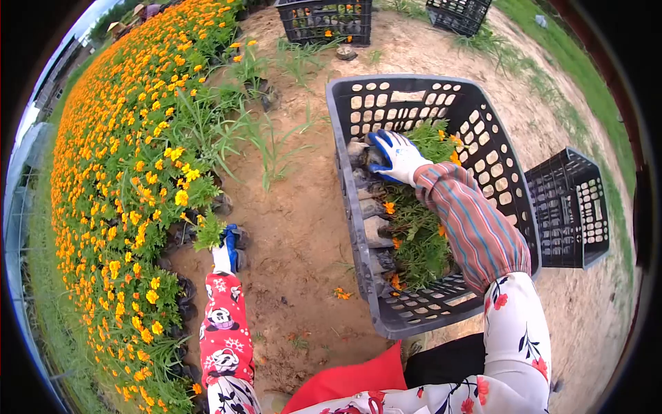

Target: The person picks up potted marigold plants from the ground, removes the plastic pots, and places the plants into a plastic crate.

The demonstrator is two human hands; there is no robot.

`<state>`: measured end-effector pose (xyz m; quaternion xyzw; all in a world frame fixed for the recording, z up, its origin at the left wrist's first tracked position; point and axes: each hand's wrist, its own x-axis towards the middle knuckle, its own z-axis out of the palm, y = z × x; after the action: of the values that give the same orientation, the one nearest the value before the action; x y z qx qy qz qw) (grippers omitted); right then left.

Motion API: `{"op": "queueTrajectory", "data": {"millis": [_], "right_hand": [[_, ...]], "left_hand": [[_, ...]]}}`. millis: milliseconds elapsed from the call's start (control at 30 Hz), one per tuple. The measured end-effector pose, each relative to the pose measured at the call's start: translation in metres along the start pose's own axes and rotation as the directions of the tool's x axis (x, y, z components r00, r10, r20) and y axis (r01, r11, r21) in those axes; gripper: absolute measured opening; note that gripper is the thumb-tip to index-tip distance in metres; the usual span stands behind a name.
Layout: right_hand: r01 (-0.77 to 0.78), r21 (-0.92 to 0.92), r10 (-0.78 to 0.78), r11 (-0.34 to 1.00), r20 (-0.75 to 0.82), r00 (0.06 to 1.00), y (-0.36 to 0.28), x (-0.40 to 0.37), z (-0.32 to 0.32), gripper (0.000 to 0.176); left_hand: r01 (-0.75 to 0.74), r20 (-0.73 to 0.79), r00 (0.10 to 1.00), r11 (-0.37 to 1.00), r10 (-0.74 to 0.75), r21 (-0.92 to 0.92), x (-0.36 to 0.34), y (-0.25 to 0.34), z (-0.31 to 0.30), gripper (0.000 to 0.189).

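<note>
My right hand (396,157), in a white and blue glove, reaches into a black plastic crate (354,228). Its fingers and thumb curve around the dark bag of a marigold plant near the crate's far left corner. Several bagged marigold plants (417,231) lie on their sides there, bags to the left and leaves to the right. Low at the edge of the flower bed, my left hand (226,252), gloved alike, closes on the dark bag of a marigold plant (208,232) with green leaves. Part of that bag is hidden by the fingers.
Dense orange marigolds (131,207) in dark bags fill the left side. Another black crate (569,210) stands at the right, with a crate (324,24) and a further crate (458,14) beyond. Bare soil (296,241) with grass tufts runs between bed and crate.
</note>
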<state>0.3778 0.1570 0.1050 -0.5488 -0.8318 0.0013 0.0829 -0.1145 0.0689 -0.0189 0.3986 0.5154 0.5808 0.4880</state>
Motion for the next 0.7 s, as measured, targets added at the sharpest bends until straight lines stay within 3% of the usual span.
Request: {"op": "queueTrajectory", "data": {"millis": [67, 133, 200, 233, 300, 333, 367, 400, 433, 467, 500, 533, 567, 600, 633, 667, 700], "right_hand": [[-0.102, 0.093, 0.109, 0.990, -0.073, 0.991, 0.009, 0.002, -0.019, 0.070], [-0.189, 0.069, 0.198, 0.980, -0.174, 0.965, 0.029, -0.001, -0.033, 0.068], [-0.274, 0.227, 0.316, 0.934, -0.176, 0.932, 0.042, -0.009, -0.062, 0.068], [-0.329, 0.256, 0.378, 0.909, -0.176, 0.909, 0.049, -0.013, -0.075, 0.067], [-0.361, 0.379, 0.448, 0.852, -0.173, 0.877, 0.056, -0.022, -0.105, 0.064], [-0.372, 0.466, 0.482, 0.803, -0.138, 0.865, 0.064, -0.025, -0.116, 0.063], [-0.314, 0.520, 0.469, 0.794, -0.196, 0.861, 0.075, -0.026, -0.118, 0.051], [-0.290, 0.568, 0.478, 0.770, -0.213, 0.852, 0.079, -0.028, -0.125, 0.047], [-0.283, 0.602, 0.485, 0.746, -0.202, 0.851, 0.083, -0.031, -0.130, 0.046], [-0.276, 0.635, 0.490, 0.721, -0.187, 0.851, 0.085, -0.034, -0.135, 0.046], [-0.276, 0.655, 0.489, 0.704, -0.164, 0.857, 0.086, -0.034, -0.137, 0.045], [-0.242, 0.691, 0.490, 0.681, -0.185, 0.852, 0.085, -0.032, -0.133, 0.044], [-0.172, 0.647, 0.411, 0.743, -0.239, 0.880, 0.082, -0.033, -0.131, 0.043], [-0.095, 0.596, 0.323, 0.797, -0.289, 0.901, 0.076, -0.034, -0.129, 0.043], [-0.139, 0.719, 0.388, 0.681, -0.194, 0.901, 0.067, -0.028, -0.123, 0.043], [-0.114, 0.693, 0.316, 0.712, -0.172, 0.933, 0.055, -0.030, -0.120, 0.042], [-0.070, 0.675, 0.249, 0.734, -0.172, 0.953, 0.048, -0.029, -0.107, 0.041]], "left_hand": [[0.154, 0.126, 0.982, 0.985, -0.143, -0.080, -0.023, 0.052, 0.036, 0.017], [0.087, 0.237, 0.968, 0.996, -0.082, -0.012, -0.037, 0.105, 0.082, 0.018], [-0.236, 0.335, 0.933, 0.925, 0.130, 0.297, -0.036, 0.153, 0.125, 0.019], [-0.467, 0.475, 0.841, 0.791, 0.259, 0.396, -0.037, 0.185, 0.156, 0.018], [-0.766, 0.709, 0.638, 0.336, 0.300, 0.548, -0.029, 0.216, 0.202, 0.022], [-0.834, 0.780, 0.541, 0.085, 0.314, 0.545, -0.027, 0.223, 0.228, 0.027], [-0.841, 0.799, 0.448, -0.115, 0.401, 0.529, -0.032, 0.234, 0.265, 0.036], [-0.844, 0.784, 0.482, -0.034, 0.392, 0.536, -0.047, 0.256, 0.316, 0.041], [-0.849, 0.827, 0.454, -0.122, 0.332, 0.515, -0.055, 0.257, 0.351, 0.040], [-0.841, 0.886, 0.394, -0.295, 0.243, 0.455, -0.057, 0.244, 0.377, 0.035], [-0.791, 0.890, 0.455, -0.441, 0.042, 0.425, -0.056, 0.228, 0.403, 0.028], [-0.775, 0.818, 0.558, -0.439, -0.138, 0.455, -0.053, 0.206, 0.426, 0.031], [-0.683, 0.713, 0.696, -0.381, -0.083, 0.623, -0.035, 0.146, 0.440, 0.027], [-0.654, 0.609, 0.755, -0.331, -0.242, 0.680, -0.041, 0.127, 0.451, 0.032], [-0.717, 0.611, 0.696, -0.410, -0.377, 0.563, -0.060, 0.125, 0.457, 0.046], [-0.716, 0.496, 0.686, -0.373, -0.532, 0.590, -0.066, 0.104, 0.462, 0.060], [-0.773, 0.500, 0.630, -0.422, -0.593, 0.473, -0.067, 0.085, 0.470, 0.063]]}}
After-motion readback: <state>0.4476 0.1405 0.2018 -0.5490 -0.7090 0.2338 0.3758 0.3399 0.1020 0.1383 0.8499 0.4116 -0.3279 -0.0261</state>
